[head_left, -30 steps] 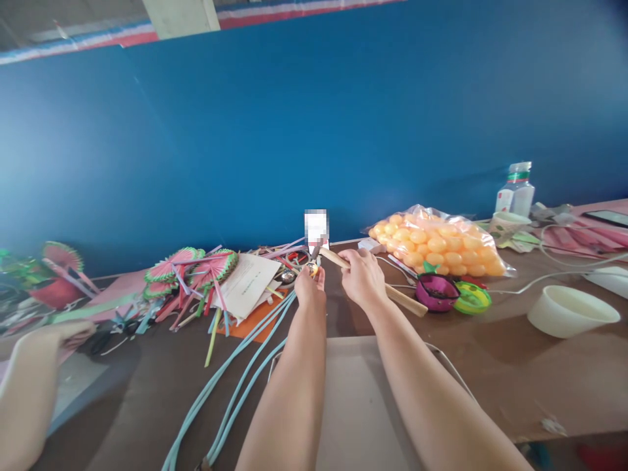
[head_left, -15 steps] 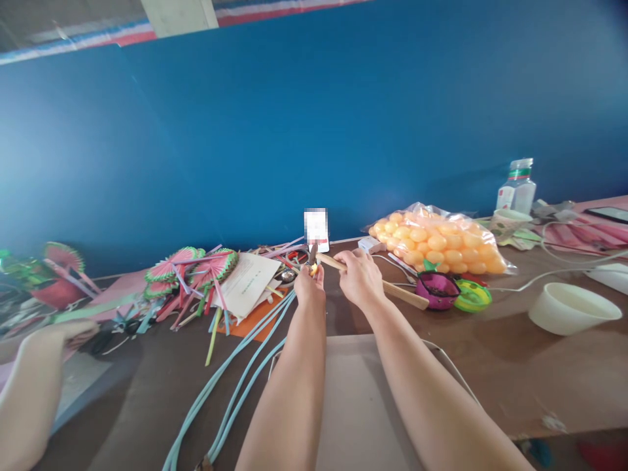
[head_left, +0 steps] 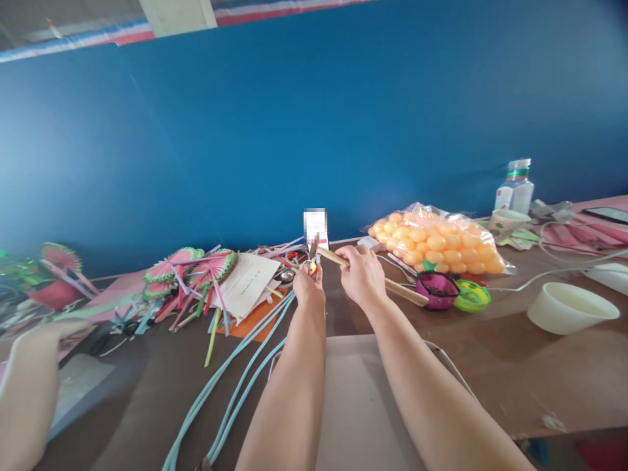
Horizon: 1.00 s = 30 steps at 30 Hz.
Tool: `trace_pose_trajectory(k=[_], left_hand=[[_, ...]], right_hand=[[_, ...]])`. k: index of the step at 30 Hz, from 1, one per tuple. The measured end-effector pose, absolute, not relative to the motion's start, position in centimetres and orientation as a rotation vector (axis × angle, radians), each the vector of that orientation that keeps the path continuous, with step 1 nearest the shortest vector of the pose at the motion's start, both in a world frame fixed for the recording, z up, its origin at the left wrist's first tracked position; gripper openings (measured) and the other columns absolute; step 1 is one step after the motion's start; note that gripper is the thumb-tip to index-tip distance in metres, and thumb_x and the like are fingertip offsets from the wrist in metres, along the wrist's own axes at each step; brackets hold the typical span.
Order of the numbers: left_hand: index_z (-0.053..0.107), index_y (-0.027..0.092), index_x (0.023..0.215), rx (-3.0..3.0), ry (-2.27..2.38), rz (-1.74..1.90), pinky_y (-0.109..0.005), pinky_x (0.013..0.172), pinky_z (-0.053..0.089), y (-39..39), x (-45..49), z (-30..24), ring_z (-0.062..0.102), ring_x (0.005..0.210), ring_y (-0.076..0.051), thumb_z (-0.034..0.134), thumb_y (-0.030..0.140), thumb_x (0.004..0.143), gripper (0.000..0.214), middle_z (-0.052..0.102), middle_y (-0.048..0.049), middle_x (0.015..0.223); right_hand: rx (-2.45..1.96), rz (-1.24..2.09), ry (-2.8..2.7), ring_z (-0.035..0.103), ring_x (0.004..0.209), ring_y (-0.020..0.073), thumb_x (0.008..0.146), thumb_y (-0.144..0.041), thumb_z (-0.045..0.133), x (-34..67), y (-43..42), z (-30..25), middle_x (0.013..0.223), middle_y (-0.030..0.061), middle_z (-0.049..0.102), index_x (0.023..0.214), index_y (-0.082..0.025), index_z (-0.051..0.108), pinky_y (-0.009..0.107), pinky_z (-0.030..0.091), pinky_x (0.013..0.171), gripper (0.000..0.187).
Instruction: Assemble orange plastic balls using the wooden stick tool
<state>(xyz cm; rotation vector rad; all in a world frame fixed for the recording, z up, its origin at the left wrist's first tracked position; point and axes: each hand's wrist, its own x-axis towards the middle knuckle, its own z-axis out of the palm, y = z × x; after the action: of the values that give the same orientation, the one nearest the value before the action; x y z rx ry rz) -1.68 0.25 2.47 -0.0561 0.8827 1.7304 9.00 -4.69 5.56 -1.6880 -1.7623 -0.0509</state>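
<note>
My right hand (head_left: 363, 275) is closed round the wooden handle of a hammer (head_left: 406, 292). The hammer's dark head stands just above my left hand (head_left: 309, 286), close to a small round gold-coloured piece (head_left: 310, 267) pinched in the left fingertips. What exactly that piece is cannot be made out, and whether the head touches it is unclear. Several light blue cords (head_left: 245, 350) run from beside my left hand down toward the front left. Behind the hammer head, a phone-like white screen (head_left: 315, 226) stands against the blue panel.
Paper fans (head_left: 216, 268), a printed sheet (head_left: 248, 282) and coloured strips lie to the left. Another person's arm (head_left: 34, 386) reaches in there. On the right are a bag of orange balls (head_left: 436, 242), a purple cup (head_left: 436, 292), a white bowl (head_left: 572, 309) and a bottle (head_left: 515, 190).
The hammer head has lifted slightly off the gold-coloured piece, which now shows more. My left hand has hardly moved. The other person's arm has shifted a little to the left.
</note>
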Motion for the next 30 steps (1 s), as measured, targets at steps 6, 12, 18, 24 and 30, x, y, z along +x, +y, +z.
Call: trace_pose_trajectory(k=[6, 12, 18, 24, 30], left_hand=[[0.056, 0.014, 0.084, -0.048, 0.843, 1.752, -0.024, 0.074, 0.06, 0.2, -1.59, 2.56, 0.065, 0.082, -0.013, 0.05, 0.013, 0.091, 0.009, 0.059, -0.007, 0.089], [0.058, 0.014, 0.088, -0.042, 0.797, 1.764, -0.023, 0.072, 0.06, -0.19, -1.54, 3.11, 0.065, 0.08, -0.012, 0.054, 0.023, 0.092, 0.01, 0.06, -0.0078, 0.093], [0.06, 0.015, 0.093, 0.009, 0.812, 1.765, -0.021, 0.069, 0.058, -0.34, -1.48, 3.15, 0.063, 0.07, -0.009, 0.056, 0.014, 0.089, 0.006, 0.061, -0.0051, 0.088], [0.062, 0.016, 0.092, 0.026, 0.863, 1.768, -0.019, 0.066, 0.057, -0.13, -1.52, 2.84, 0.062, 0.066, -0.008, 0.058, 0.016, 0.089, 0.005, 0.061, -0.0044, 0.085], [0.06, 0.015, 0.09, -0.013, 0.852, 1.776, -0.02, 0.067, 0.057, 0.24, -1.64, 2.73, 0.064, 0.073, -0.011, 0.059, 0.03, 0.09, 0.016, 0.06, -0.006, 0.087]], right_hand=[[-1.663, -0.04, -1.761, 0.053, 0.1, 0.0243, 0.083, -0.013, 0.054, 9.08, -4.64, 5.48, 0.106, 0.008, 0.06, 0.11, -0.029, 0.067, 0.034, 0.039, 0.082, 0.034], [-1.593, -0.076, -1.702, 0.052, 0.1, 0.0243, 0.083, -0.012, 0.053, 9.2, -4.57, 5.6, 0.105, 0.0074, 0.06, 0.109, -0.028, 0.068, 0.034, 0.039, 0.085, 0.034], [-1.562, -0.079, -1.696, 0.052, 0.099, 0.024, 0.083, -0.012, 0.053, 9.26, -4.52, 5.6, 0.104, 0.0074, 0.06, 0.109, -0.026, 0.068, 0.034, 0.04, 0.086, 0.033], [-1.557, -0.072, -1.716, 0.053, 0.099, 0.0237, 0.083, -0.012, 0.053, 9.17, -4.52, 5.57, 0.104, 0.007, 0.06, 0.108, -0.027, 0.068, 0.033, 0.04, 0.085, 0.033], [-1.572, -0.05, -1.728, 0.053, 0.1, 0.0235, 0.082, -0.012, 0.053, 9.06, -4.46, 5.44, 0.105, 0.0071, 0.061, 0.108, -0.027, 0.069, 0.033, 0.041, 0.085, 0.034]])
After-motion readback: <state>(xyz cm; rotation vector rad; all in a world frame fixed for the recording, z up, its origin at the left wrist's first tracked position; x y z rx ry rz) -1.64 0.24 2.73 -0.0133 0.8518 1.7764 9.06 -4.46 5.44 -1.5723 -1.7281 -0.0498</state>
